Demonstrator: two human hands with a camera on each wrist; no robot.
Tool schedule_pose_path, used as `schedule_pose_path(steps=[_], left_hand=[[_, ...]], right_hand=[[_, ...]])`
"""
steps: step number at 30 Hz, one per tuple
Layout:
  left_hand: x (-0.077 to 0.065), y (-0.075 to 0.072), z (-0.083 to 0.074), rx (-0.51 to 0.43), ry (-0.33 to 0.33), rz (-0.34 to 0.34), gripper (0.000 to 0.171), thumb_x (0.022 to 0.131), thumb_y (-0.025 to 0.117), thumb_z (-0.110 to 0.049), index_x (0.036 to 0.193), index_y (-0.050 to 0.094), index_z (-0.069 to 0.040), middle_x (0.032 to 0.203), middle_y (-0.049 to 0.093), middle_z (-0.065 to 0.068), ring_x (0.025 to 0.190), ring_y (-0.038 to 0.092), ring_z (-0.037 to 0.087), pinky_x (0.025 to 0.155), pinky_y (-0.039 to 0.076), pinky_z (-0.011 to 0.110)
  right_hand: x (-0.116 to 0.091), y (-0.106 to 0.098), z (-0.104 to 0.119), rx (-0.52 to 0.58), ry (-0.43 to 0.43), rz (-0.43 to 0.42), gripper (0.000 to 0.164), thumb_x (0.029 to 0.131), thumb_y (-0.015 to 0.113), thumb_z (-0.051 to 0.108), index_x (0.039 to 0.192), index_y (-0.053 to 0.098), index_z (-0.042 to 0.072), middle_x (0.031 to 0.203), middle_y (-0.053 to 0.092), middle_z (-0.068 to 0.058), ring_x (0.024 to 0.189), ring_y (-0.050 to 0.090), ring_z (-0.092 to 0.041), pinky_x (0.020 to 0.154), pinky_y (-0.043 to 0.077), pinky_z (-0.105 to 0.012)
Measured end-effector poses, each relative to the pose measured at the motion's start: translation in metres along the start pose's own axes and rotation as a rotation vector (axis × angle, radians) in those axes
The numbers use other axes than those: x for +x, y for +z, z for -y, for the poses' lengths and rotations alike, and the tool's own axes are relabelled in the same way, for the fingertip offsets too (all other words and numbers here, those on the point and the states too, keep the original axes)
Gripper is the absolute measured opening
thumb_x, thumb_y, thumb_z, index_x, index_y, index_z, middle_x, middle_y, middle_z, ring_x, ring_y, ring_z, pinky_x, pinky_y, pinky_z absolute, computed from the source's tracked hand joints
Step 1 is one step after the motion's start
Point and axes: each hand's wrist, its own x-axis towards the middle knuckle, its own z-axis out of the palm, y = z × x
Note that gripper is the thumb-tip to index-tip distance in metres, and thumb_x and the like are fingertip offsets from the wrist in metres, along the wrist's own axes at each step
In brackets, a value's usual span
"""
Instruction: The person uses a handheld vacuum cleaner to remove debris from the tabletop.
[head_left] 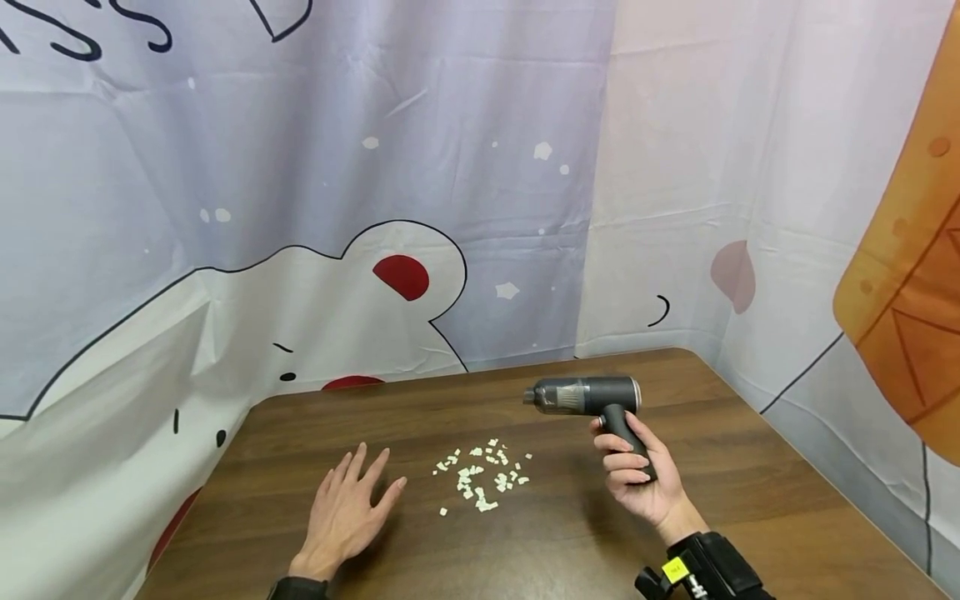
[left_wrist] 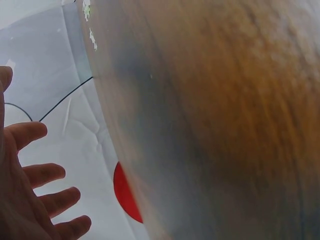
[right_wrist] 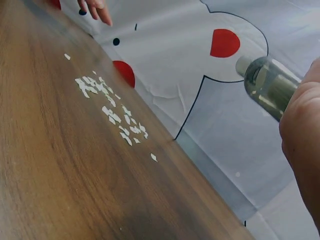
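Note:
My right hand [head_left: 641, 479] grips the dark handle of a small handheld vacuum cleaner [head_left: 611, 395], held up over the right part of the table. Its clear nozzle end points left, and a pleated filter shows through the plastic. In the right wrist view the clear dust cup [right_wrist: 270, 85] sticks out past the hand. Small pale paper scraps [head_left: 480, 475] lie scattered mid-table, left of the vacuum and apart from it. To the left of the scraps, my left hand [head_left: 347, 512] is held with fingers spread, holding nothing. The left wrist view shows those fingers [left_wrist: 52, 200] apart.
A brown wooden table [head_left: 555, 550] spans the lower view, its far edge close to the hanging cloth. Printed cloth [head_left: 480, 167] with a cartoon bear surrounds the table at the back and sides. A black wrist strap [head_left: 716, 567] sits on the right forearm.

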Motion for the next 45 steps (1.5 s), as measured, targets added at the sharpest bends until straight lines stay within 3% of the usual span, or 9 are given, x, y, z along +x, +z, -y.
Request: schedule_pose_path(steps=[8, 17, 26, 33, 41, 45], left_hand=[[-0.002, 0.003, 0.001, -0.003, -0.011, 0.003, 0.067, 0.101, 0.047, -0.060, 0.147, 0.056, -0.013, 0.155, 0.040, 0.027, 0.142, 0.037, 0.048, 0.113, 0.028, 0.068], [-0.003, 0.005, -0.001, -0.001, 0.018, -0.050, 0.066, 0.100, 0.051, -0.060, 0.144, 0.058, -0.012, 0.152, 0.044, 0.028, 0.140, 0.040, 0.049, 0.111, 0.030, 0.068], [-0.005, 0.004, -0.003, 0.005, 0.049, -0.088, 0.069, 0.096, 0.055, -0.063, 0.146, 0.058, -0.015, 0.153, 0.045, 0.026, 0.140, 0.041, 0.048, 0.112, 0.031, 0.067], [-0.004, 0.003, -0.001, -0.005, 0.039, -0.069, 0.070, 0.096, 0.054, -0.063, 0.147, 0.056, -0.015, 0.154, 0.043, 0.026, 0.141, 0.039, 0.048, 0.113, 0.028, 0.067], [-0.003, 0.001, 0.000, 0.011, 0.031, -0.067, 0.070, 0.097, 0.053, -0.064, 0.146, 0.057, -0.015, 0.154, 0.043, 0.025, 0.141, 0.039, 0.048, 0.113, 0.029, 0.067], [-0.003, 0.001, 0.001, 0.010, 0.029, -0.068, 0.070, 0.097, 0.053, -0.064, 0.146, 0.057, -0.015, 0.154, 0.043, 0.025, 0.141, 0.039, 0.047, 0.113, 0.028, 0.067]], right_hand=[[-0.004, -0.001, -0.002, -0.013, -0.009, -0.022, 0.043, 0.109, 0.031, 0.043, 0.134, 0.035, 0.008, 0.085, 0.027, 0.009, 0.062, 0.029, 0.003, 0.059, 0.033, -0.011], [-0.003, -0.001, -0.005, -0.010, -0.001, -0.028, 0.044, 0.109, 0.032, 0.044, 0.135, 0.035, 0.008, 0.085, 0.028, 0.010, 0.062, 0.029, 0.003, 0.059, 0.033, -0.010], [-0.005, 0.002, -0.010, -0.082, -0.037, -0.064, 0.041, 0.111, 0.028, 0.040, 0.134, 0.038, 0.008, 0.085, 0.027, 0.009, 0.061, 0.027, 0.002, 0.062, 0.032, -0.014], [-0.008, 0.003, -0.006, -0.094, -0.006, -0.116, 0.036, 0.110, 0.032, 0.034, 0.133, 0.040, 0.008, 0.085, 0.028, 0.009, 0.061, 0.028, 0.002, 0.060, 0.033, -0.012], [-0.014, 0.000, 0.000, -0.235, 0.019, -0.214, 0.029, 0.110, 0.026, 0.026, 0.131, 0.038, 0.010, 0.086, 0.030, 0.007, 0.064, 0.028, -0.001, 0.061, 0.032, -0.014], [-0.017, -0.001, 0.002, -0.296, 0.011, -0.279, 0.028, 0.108, 0.024, 0.023, 0.130, 0.038, 0.011, 0.083, 0.030, 0.005, 0.065, 0.029, -0.003, 0.066, 0.041, -0.016]])
